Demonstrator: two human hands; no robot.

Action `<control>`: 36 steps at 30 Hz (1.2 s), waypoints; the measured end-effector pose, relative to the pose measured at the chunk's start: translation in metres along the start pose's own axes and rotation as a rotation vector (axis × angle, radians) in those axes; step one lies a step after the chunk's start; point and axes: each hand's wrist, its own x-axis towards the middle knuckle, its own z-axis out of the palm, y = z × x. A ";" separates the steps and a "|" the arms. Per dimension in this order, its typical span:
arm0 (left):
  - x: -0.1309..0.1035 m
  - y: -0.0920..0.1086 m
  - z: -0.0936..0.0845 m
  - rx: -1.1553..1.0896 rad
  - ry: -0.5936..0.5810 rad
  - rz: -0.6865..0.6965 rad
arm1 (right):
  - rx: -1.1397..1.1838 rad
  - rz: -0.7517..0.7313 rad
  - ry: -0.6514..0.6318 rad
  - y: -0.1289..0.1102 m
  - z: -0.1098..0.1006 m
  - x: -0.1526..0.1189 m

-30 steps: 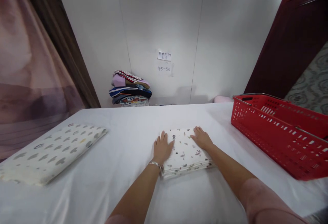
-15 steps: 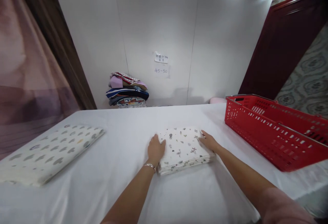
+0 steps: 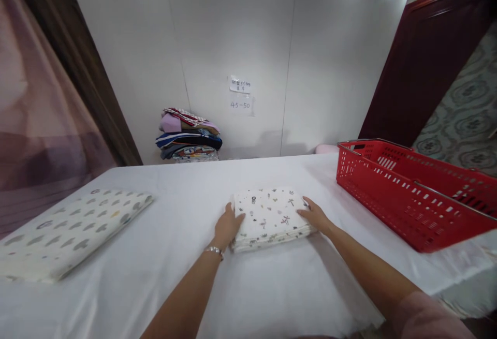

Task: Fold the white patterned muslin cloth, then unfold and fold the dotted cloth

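A folded white cloth with small grey, green and brown prints lies in front of me on the white-covered table, its layers stacked along the near edge. My left hand, with a bracelet at the wrist, grips its left side, thumb on the top. On the opposite side my right hand holds the right edge, thumb resting on the upper layer. The undersides of both hands' fingers are hidden by the cloth. Further left, apart from my hands, lies another folded cloth, cream with grey cloud-like shapes.
A red plastic basket with metal handles stands on the table at the right. Behind the table's far edge rises a pile of folded fabrics against the white wall. A pink curtain hangs at the left.
Both hands keep their hold on the printed cloth, which sits slightly farther from me. The whole view has shifted a little.
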 end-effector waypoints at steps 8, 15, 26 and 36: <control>0.012 -0.003 0.002 -0.035 0.006 -0.045 | -0.331 0.026 -0.062 -0.009 -0.004 0.007; -0.021 -0.011 -0.005 -0.123 0.228 0.259 | -0.331 -0.499 0.025 -0.028 -0.005 -0.032; -0.052 -0.026 -0.003 -0.029 0.060 0.624 | -0.295 -0.755 -0.214 -0.056 0.025 -0.059; -0.054 -0.017 0.004 0.026 0.097 0.609 | -0.307 -0.760 -0.175 -0.056 0.038 -0.058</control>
